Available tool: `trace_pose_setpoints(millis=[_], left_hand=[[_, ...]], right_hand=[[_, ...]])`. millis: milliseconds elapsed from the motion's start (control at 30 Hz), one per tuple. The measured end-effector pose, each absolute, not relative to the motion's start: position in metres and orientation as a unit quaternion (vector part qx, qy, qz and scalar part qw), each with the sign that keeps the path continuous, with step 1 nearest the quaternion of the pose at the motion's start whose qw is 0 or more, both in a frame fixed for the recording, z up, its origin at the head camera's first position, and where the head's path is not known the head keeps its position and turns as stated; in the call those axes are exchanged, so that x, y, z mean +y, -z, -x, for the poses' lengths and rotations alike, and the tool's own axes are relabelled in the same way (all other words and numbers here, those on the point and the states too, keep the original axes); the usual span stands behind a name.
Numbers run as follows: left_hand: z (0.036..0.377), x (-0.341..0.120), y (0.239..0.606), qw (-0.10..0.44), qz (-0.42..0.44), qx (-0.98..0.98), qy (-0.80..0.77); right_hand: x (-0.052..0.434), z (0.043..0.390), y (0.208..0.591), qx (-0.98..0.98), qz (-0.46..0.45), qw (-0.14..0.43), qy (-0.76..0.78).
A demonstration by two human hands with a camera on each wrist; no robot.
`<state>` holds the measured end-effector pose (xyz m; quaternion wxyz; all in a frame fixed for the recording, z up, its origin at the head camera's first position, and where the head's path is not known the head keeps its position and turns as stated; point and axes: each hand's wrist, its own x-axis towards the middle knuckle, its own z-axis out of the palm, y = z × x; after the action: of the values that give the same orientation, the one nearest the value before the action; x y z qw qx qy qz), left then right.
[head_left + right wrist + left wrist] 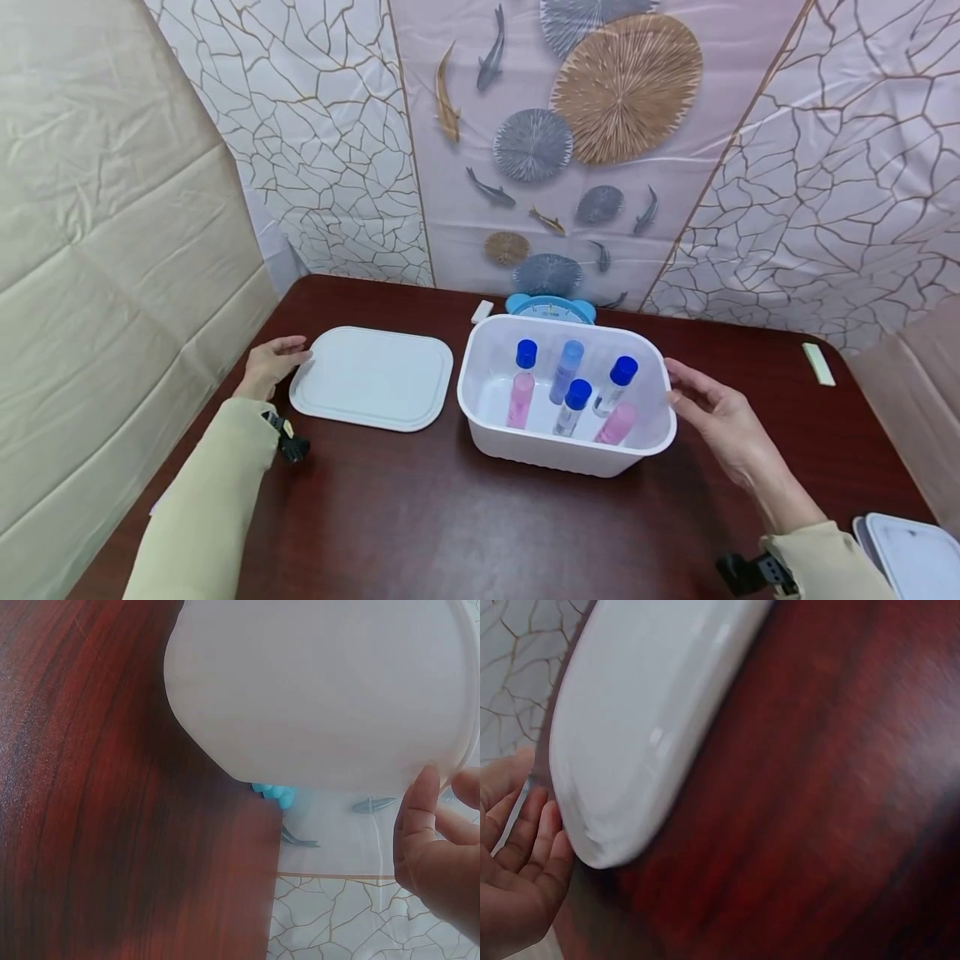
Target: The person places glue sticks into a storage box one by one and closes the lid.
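Note:
A white plastic bin (pixel 555 451) holds several small bottles, among them a pink one with a blue cap (pixel 521 398), a clear blue-capped one (pixel 573 407) and a light blue one (pixel 566 372). At its right end my right hand (pixel 720 421) touches the outer wall and rim with extended fingertips; the right wrist view shows these fingers (pixel 417 817) against the wall. A flat white lid (pixel 371 377) with rounded corners lies left of the bin. My left hand (pixel 272 365) is at the lid's left edge, its fingers loosely bent, without a visible grip.
A blue dial scale (pixel 551 309) stands behind the bin, with a small white object (pixel 482 312) beside it. On the far right lies a pale strip (pixel 818 364). White flat lids (pixel 911 554) sit at the lower right. Patterned cloth hangs behind the dark table (pixel 450 525).

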<state>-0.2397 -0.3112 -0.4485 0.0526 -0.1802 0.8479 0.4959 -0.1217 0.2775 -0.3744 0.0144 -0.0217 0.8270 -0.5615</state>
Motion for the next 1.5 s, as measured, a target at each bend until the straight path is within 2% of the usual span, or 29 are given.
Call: trace_pose_setpoints(millis=[500,867,1000,1067,1333,1500], left_hand=[[0.234,-0.309,0.448,0.025,0.209,0.857,-0.470],[0.240,-0.310,0.438,0.079,0.196,0.897,-0.389],[0.241,-0.313,0.431,0.076,0.192,0.901,-0.381],[0.242,-0.315,0.427,0.068,0.182,0.900,-0.390],[0.242,-0.325,0.411,0.053,0.182,0.866,-0.463],[0.242,-0.323,0.401,0.032,0.173,0.821,-0.542]], right_hand=[[0.275,0.122,0.372,0.827,0.025,0.012,0.561],[0.277,0.121,0.372,0.836,0.016,0.020,0.548],[0.278,0.121,0.373,0.829,0.003,0.018,0.559],[0.279,0.121,0.374,0.811,0.003,0.001,0.585],[0.256,0.124,0.352,0.688,0.003,-0.127,0.715],[0.217,0.121,0.329,0.664,0.004,-0.126,0.737]])
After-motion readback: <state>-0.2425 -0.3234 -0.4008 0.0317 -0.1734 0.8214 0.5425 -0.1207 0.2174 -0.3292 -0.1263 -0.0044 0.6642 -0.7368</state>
